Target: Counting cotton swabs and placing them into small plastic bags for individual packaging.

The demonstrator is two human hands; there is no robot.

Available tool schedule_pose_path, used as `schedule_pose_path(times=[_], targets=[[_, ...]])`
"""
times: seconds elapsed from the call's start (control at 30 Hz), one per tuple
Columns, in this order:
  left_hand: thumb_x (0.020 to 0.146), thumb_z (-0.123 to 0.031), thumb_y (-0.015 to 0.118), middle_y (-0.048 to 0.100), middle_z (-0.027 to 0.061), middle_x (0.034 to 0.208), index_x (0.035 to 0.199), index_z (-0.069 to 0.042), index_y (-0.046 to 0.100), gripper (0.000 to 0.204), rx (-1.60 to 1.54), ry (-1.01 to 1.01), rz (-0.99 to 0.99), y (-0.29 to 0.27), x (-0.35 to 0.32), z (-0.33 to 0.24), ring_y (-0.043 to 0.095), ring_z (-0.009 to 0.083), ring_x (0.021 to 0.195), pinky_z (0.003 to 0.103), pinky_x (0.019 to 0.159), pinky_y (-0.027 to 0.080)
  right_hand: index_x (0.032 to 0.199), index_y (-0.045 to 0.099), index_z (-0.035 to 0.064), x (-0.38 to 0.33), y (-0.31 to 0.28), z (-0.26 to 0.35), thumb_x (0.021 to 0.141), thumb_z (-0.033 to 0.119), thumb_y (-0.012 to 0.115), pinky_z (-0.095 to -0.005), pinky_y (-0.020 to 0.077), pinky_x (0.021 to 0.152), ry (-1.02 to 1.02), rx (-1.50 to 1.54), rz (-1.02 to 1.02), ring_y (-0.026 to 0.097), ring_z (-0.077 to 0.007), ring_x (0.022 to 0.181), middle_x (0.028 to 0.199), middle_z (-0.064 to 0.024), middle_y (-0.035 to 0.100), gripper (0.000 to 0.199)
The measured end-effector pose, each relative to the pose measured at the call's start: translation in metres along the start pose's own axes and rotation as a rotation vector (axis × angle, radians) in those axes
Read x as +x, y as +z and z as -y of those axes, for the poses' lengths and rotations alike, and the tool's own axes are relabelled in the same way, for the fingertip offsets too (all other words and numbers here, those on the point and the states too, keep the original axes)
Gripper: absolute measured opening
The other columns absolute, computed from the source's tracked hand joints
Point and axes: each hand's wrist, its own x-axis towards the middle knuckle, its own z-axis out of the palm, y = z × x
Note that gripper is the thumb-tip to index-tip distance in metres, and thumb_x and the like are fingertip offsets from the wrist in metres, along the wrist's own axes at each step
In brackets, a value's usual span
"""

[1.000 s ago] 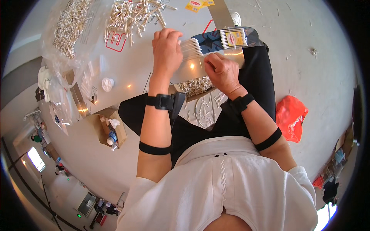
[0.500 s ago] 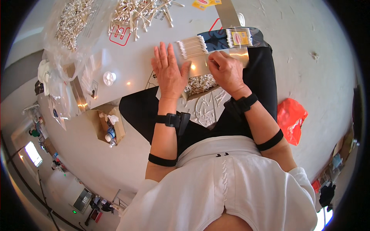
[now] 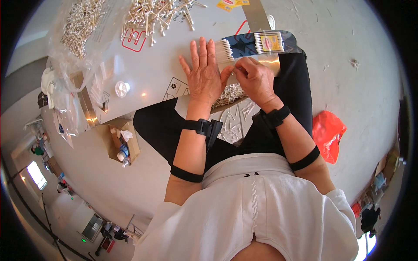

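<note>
My left hand (image 3: 201, 76) lies spread over the near edge of the table, its fingers stretched out and covering part of a row of cotton swabs (image 3: 224, 51). Its thumb points toward my right hand (image 3: 254, 78), whose fingers are curled into a pinch; whatever they hold, if anything, is hidden. The swab row abuts a dark patterned strip (image 3: 242, 45). On that strip's right part rests a clear pack of cotton swabs (image 3: 269, 42) with a yellow label. Below both hands sits a cardboard box of loose swabs (image 3: 230, 95), partly covered by them.
A heap of swabs (image 3: 152, 15) and a plastic bag of swabs (image 3: 80, 30) occupy the table's far left. A small white round container (image 3: 122, 89) stands nearer. On the floor are a carton with bottles (image 3: 130, 141) and a red plastic bag (image 3: 328, 135).
My left hand has shifted right, over the left part of the swab row, and its thumb is now close to my right hand. The right hand stays almost in place, still closed.
</note>
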Motion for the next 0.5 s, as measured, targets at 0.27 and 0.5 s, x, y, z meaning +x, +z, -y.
schedule_pose_path(times=[0.27,0.5], targets=[[0.102,-0.046,0.041,0.019,0.0174,0.159,0.151,0.000,0.022,0.070,-1.171,-0.201,-0.407,0.002,0.000,0.020,0.017,0.0301,0.147,0.048,0.118,0.016,0.118,0.060,-0.0013,0.016,0.006,0.002,0.099,0.023,0.056,-0.0284,0.0479,0.088,0.128,0.830,-0.214,0.061,-0.0160,0.101,0.107,-0.0091,0.064,0.031],[0.102,-0.049,0.039,0.027,0.0128,0.156,0.150,0.001,0.024,0.071,-1.619,-0.221,-0.474,0.017,0.031,0.017,0.026,0.0254,0.144,0.041,0.118,0.018,0.136,0.048,-0.0026,0.053,0.045,0.001,0.104,0.028,0.045,-0.0319,0.0373,0.110,0.059,0.935,-0.232,0.048,-0.0197,0.129,0.136,-0.0115,0.053,0.045]])
